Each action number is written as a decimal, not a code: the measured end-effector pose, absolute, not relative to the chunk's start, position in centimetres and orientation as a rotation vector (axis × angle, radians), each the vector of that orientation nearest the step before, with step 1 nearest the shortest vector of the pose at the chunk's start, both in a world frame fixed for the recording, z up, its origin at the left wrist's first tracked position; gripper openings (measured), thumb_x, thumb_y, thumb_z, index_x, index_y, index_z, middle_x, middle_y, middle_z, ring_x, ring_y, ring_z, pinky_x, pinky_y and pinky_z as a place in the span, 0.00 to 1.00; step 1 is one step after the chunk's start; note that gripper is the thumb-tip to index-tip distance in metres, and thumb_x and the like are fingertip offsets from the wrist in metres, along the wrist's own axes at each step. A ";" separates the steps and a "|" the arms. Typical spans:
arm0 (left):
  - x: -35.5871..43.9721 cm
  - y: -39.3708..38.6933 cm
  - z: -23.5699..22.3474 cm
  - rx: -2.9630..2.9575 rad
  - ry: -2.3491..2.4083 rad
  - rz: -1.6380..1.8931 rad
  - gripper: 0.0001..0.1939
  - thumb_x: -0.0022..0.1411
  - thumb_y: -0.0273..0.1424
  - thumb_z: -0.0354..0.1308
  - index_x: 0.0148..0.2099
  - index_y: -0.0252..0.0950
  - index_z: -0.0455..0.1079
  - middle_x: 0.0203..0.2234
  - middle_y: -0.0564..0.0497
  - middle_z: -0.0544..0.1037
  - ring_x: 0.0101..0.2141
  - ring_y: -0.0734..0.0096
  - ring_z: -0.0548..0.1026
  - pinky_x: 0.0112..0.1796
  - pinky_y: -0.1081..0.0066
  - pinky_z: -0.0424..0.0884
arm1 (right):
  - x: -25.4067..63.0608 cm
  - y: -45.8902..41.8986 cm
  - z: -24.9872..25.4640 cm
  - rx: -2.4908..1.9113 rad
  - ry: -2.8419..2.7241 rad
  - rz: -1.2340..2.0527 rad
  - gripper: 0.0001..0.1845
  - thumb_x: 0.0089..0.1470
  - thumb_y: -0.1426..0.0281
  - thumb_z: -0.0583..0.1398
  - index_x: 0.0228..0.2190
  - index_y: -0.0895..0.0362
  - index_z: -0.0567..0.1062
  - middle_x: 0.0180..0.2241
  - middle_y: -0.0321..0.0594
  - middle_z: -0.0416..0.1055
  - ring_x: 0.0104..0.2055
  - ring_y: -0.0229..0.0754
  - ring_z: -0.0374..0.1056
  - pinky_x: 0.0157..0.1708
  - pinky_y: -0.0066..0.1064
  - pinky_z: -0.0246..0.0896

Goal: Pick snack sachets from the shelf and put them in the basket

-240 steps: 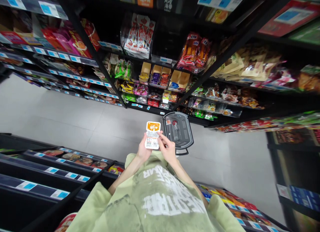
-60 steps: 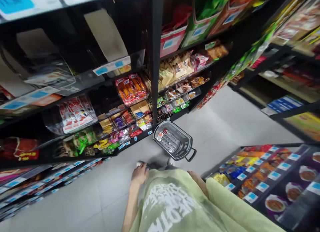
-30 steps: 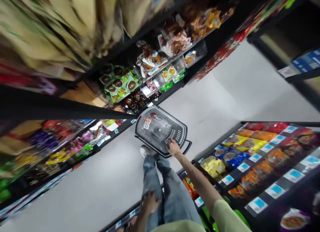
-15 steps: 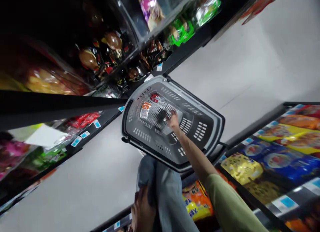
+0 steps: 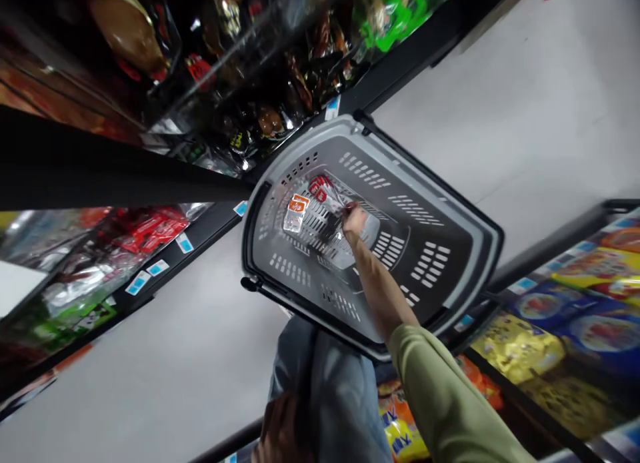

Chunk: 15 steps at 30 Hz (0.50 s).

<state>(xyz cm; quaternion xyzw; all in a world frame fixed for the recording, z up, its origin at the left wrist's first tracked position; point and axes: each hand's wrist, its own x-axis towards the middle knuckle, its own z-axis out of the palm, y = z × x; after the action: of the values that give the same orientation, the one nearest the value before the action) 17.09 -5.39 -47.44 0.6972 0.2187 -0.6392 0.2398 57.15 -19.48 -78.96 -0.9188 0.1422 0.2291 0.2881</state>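
Note:
My right hand (image 5: pixel 354 221) reaches down into a grey shopping basket (image 5: pixel 345 150). Its fingers are closed on the near end of a clear plastic packet with red print (image 5: pixel 321 187), which lies along the basket's far side. Beside that packet sits a small silvery packet with an orange label (image 5: pixel 296 213). A dark patch under my fingers is too blurred to make out. At the bottom edge, my left hand (image 5: pixel 283 431) rests on my jeans (image 5: pixel 340 396) with its fingers laid against the leg; it is partly cut off and dim.
Shelves of packaged food (image 5: pixel 270 120) run along the upper left, with a dark post (image 5: pixel 125 163) in front. Yellow bags (image 5: pixel 520 346) and blue bags (image 5: pixel 575 330) fill a low shelf at the right. The basket stands on pale floor (image 5: pixel 200 336) between them.
The basket appears larger and nearer. My right hand has shifted slightly up to the red-printed packet's end and closed there. My left hand sits lower in view.

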 end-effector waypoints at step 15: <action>19.3 -10.9 -38.1 2.141 0.790 -1.234 0.22 0.62 0.22 0.46 0.53 0.32 0.74 0.54 0.36 0.74 0.59 0.48 0.67 0.55 0.55 0.63 | 47.8 -25.3 -48.9 -2.495 0.398 0.701 0.11 0.45 0.70 0.59 0.30 0.62 0.78 0.29 0.55 0.79 0.33 0.53 0.76 0.34 0.33 0.65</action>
<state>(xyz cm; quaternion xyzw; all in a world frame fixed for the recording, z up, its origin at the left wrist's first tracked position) 19.29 -10.89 -38.10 0.7946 0.2932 -0.4578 0.2702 47.84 -25.26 -48.91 -0.9197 0.1467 0.2585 0.2567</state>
